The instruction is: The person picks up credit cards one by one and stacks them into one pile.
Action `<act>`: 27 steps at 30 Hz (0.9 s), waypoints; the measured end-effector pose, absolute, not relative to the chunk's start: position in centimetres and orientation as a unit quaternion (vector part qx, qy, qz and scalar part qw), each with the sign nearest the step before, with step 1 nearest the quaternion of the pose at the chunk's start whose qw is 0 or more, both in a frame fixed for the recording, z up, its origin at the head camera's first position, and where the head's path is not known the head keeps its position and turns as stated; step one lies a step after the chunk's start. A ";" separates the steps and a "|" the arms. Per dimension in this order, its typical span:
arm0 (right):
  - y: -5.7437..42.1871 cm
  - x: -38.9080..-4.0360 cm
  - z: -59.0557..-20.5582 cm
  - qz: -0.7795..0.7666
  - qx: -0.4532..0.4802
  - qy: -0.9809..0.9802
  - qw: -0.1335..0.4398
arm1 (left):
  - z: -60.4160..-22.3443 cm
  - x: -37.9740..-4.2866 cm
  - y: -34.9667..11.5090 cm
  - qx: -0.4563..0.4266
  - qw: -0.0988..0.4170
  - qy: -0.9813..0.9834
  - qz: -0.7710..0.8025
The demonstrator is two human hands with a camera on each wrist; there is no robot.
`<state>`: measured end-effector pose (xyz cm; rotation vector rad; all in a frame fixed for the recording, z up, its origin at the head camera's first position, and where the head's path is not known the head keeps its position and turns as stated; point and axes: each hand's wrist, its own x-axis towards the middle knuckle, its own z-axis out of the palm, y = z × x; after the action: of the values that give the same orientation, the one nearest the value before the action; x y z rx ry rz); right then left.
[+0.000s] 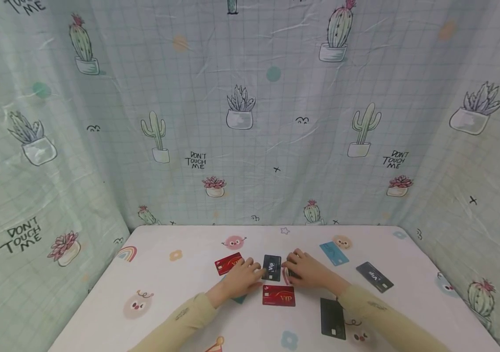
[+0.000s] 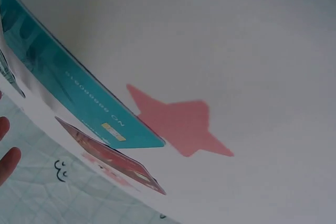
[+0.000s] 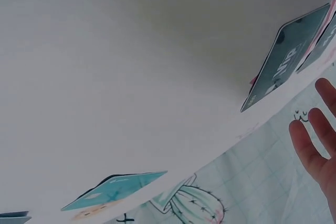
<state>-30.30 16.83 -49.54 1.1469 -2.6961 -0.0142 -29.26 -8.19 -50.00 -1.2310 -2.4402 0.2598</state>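
My left hand (image 1: 242,277) hovers over a teal card (image 1: 240,298), which it partly hides. Its fingertips reach between a red card (image 1: 225,264) and an upright dark VIP card (image 1: 272,268). In the left wrist view the teal card (image 2: 86,85) shows whole in front of a red card (image 2: 113,156), with loose fingers (image 2: 8,166) apart from both. My right hand (image 1: 309,271) lies over another dark card (image 1: 293,274), mostly covered. The right wrist view shows this dark VIP card (image 3: 289,56) near relaxed, spread fingers (image 3: 304,140).
A red VIP card (image 1: 279,296) lies between the forearms. At the right are a blue card (image 1: 334,253) and a dark VIP card (image 1: 375,276); a black card (image 1: 332,319) lies beside the right sleeve. A patterned curtain (image 1: 259,146) rises behind the white table (image 1: 166,293).
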 end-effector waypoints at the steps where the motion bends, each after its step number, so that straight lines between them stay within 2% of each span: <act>1: 16.8 -30.5 -49.6 -0.005 0.390 -0.915 0.108 | -49.9 -29.4 -8.2 -0.440 0.197 -0.872 0.088; 14: 15.6 -32.5 -49.4 -0.023 0.389 -0.915 0.106 | -49.7 -30.5 -7.2 -0.432 0.177 -0.879 0.102; 21: 15.1 -33.0 -49.6 -0.015 0.380 -0.921 0.086 | -49.9 -30.9 -7.0 -0.420 0.152 -0.889 0.103; 27: 14.8 -32.8 -49.8 -0.023 0.365 -0.928 0.072 | -50.3 -31.1 -6.7 -0.421 0.155 -0.888 0.104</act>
<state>-32.85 14.82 -49.82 1.0972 -2.7886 -0.0691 -31.09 -6.73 -50.35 -1.2051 -2.5430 0.2983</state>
